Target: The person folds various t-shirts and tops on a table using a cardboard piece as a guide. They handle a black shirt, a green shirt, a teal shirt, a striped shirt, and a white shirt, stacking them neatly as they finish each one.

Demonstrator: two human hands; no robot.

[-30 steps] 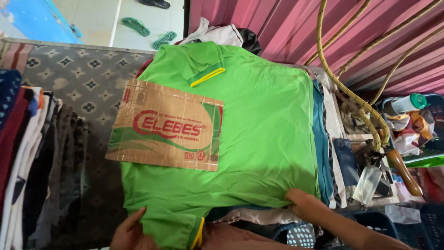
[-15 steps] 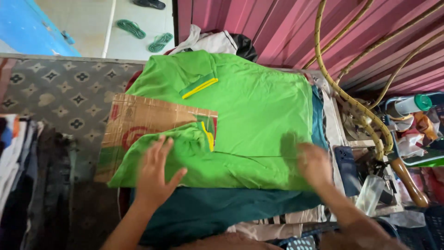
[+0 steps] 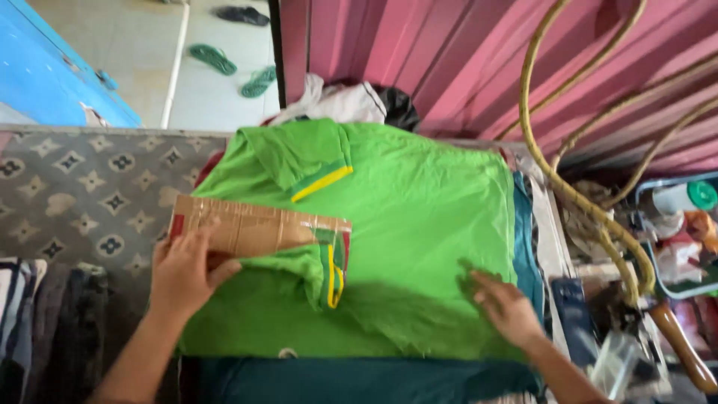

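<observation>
A bright green shirt (image 3: 419,224) with yellow-trimmed sleeves lies spread on a pile of clothes. A flat brown cardboard sheet (image 3: 247,228) rests on its left part, with the shirt's near edge folded up over it. My left hand (image 3: 183,273) presses flat on the folded green cloth at the cardboard's near left corner. My right hand (image 3: 505,307) lies palm down, fingers spread, on the shirt's near right side. Neither hand grips anything.
A dark teal garment (image 3: 359,378) lies under the shirt at the near edge. A grey patterned cloth (image 3: 82,202) covers the surface at left. Folded dark clothes (image 3: 37,322) stack at near left. Yellow hoses (image 3: 553,164) and cluttered containers (image 3: 673,232) stand at right before a pink corrugated wall (image 3: 449,52).
The shirt's near edge has been folded up over the cardboard. My left hand moved onto the fold at the cardboard's edge; my right hand slid over the shirt's right side.
</observation>
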